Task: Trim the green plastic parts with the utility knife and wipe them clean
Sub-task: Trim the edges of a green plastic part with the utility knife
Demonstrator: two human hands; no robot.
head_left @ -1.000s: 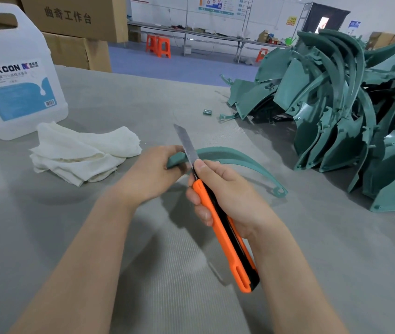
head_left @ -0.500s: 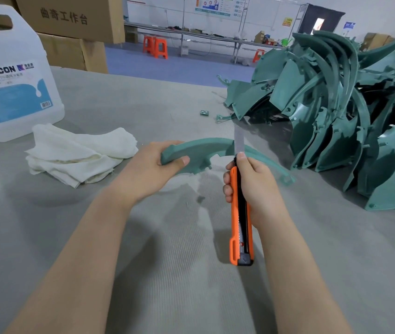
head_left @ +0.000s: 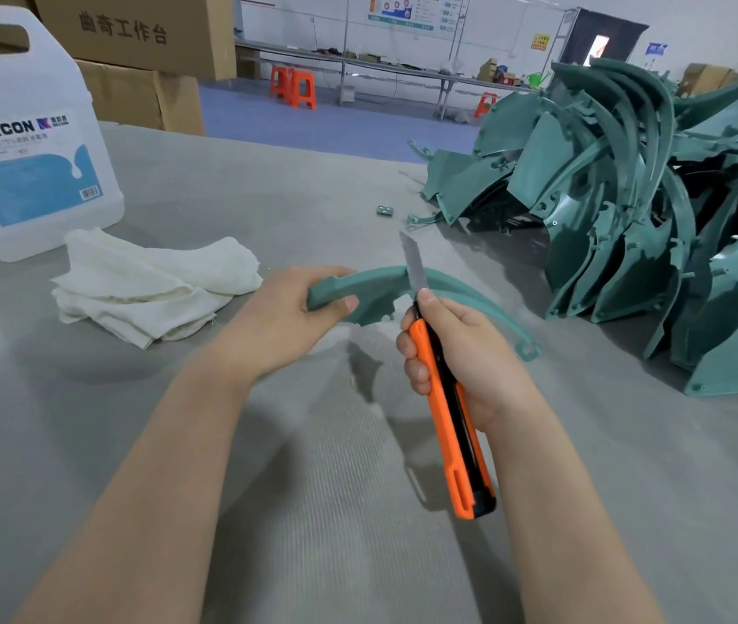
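Over the grey surface, our left hand grips the thick end of one curved green part, thumb laid across it; our right hand clenches the orange knife, blade tilted up across the part's arc.

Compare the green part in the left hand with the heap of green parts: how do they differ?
The held part is one slim arc; the heap is many parts, some broad panels. The held part is gripped by the left hand with the utility knife at it; the heap lies untouched. Both are the same green plastic.
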